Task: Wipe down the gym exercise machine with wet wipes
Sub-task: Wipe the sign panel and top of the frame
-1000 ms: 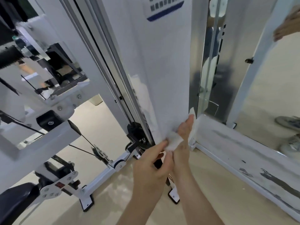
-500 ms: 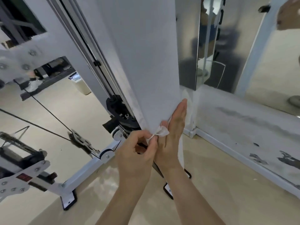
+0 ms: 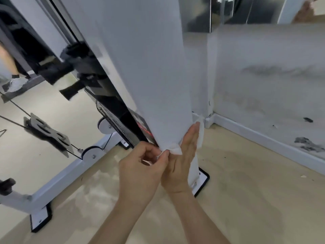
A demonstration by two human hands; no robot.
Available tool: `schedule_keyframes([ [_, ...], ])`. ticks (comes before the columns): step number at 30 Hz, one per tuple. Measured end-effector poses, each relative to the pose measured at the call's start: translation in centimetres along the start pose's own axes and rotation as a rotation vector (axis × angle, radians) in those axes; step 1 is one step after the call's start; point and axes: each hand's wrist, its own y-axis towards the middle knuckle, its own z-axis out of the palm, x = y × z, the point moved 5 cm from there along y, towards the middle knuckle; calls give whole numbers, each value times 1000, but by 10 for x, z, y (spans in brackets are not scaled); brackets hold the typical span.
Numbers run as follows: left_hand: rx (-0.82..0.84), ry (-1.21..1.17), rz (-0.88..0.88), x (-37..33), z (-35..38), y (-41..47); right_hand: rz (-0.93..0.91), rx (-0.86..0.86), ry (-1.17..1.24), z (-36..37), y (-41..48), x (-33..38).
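My left grip (image 3: 140, 166) pinches a corner of the wipe (image 3: 175, 150). My right grip (image 3: 182, 161) lies flat, fingers straight, pressing it against the post (image 3: 149, 76) near its foot. The wipe looks thin, limp and damp, so it is probably best held by a bunched edge.

One wide-angle camera, worn on the person's head, is looking forward and steeply down, sitting close to the tall white metal upright of the gym machine (image 3: 146, 67). The left hand (image 3: 140, 169) and right hand (image 3: 182, 155) are appearing mid-frame, near the lens; the pale beige floor (image 3: 246, 199) is filling the lower frame, the scuffed white wall (image 3: 263, 67) the right.
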Motion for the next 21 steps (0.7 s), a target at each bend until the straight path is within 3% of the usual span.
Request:
schedule_keyframes([
  [3,30,17,-101,46,23,-15,184,9,124,1,-39,-62],
  [7,55,-1,-205,77,45,-28,640,74,275,4,-50,-91],
  [8,25,-34,-204,76,45,-28,632,88,266,5,-44,-83],
  [10,-32,-102,-178,75,41,-25,393,71,219,3,-33,-55],
  [13,28,-97,-141,83,40,-24,144,41,93,5,-46,-55],
  [15,103,-58,-156,96,50,-27,305,10,104,5,-63,-91],
  [18,63,50,-198,104,65,-32,735,3,211,3,-83,-135],
  [21,48,161,-143,104,71,-44,874,31,271,-4,-84,-151],
])
